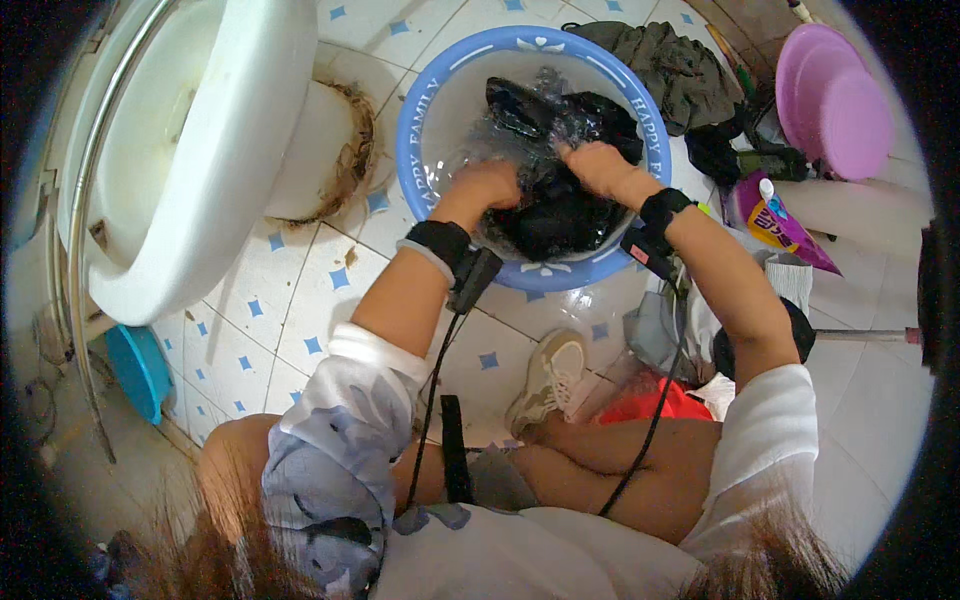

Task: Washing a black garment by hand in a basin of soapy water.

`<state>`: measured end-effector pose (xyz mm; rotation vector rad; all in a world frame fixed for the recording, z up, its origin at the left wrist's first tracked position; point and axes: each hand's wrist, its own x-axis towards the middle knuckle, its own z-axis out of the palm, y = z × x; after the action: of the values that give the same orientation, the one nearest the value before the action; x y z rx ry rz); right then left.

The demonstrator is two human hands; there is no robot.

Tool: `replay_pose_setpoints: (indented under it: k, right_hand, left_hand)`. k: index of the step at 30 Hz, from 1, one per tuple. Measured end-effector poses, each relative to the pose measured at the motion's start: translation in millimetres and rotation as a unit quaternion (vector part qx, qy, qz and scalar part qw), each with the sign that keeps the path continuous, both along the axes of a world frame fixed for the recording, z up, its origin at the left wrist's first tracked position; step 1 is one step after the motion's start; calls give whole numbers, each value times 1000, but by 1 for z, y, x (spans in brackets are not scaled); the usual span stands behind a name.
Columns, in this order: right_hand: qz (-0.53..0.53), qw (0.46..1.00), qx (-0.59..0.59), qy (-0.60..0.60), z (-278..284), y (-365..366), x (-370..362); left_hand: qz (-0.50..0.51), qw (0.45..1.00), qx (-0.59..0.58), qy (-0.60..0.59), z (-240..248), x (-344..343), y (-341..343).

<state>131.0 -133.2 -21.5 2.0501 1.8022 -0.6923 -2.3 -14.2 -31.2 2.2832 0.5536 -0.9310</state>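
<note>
Dark wet cloth (560, 225), looking like a black garment, lies bunched in a basin (408, 140) with a blue rim, half sunk in splashing water. My left hand (490, 188) is closed on the cloth's left side, its fingertips partly hidden by water and folds. On the upper right part of the same cloth, my right hand (600, 170) is closed too, thumb side toward the middle. The garment's kind cannot be made out. Both hands are inside the basin rim, a short way apart.
A white washbasin on a pedestal (240, 190) stands at the left, a teal tub (140, 372) below it. At right are dark clothes (665, 75), pink basins (835, 105), a purple packet (785, 225) and a red bag (645, 402). Cables hang from both wrist straps.
</note>
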Motion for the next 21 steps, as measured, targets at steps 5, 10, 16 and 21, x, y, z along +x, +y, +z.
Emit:
replay_pose_setpoints:
  k: [5, 10, 16, 21]
  right_hand:
    - [-46, 953, 293, -62, 83, -1, 2]
    - [-132, 879, 457, -22, 210, -4, -18]
    - [-132, 747, 643, -104, 297, -14, -39]
    - [-138, 706, 684, -118, 308, -23, -15]
  left_hand:
    - [224, 965, 34, -136, -8, -4, 12]
    - [345, 903, 15, -257, -24, -9, 3]
    - [424, 758, -473, -147, 16, 5, -20]
    - [450, 647, -576, -218, 25, 0, -18]
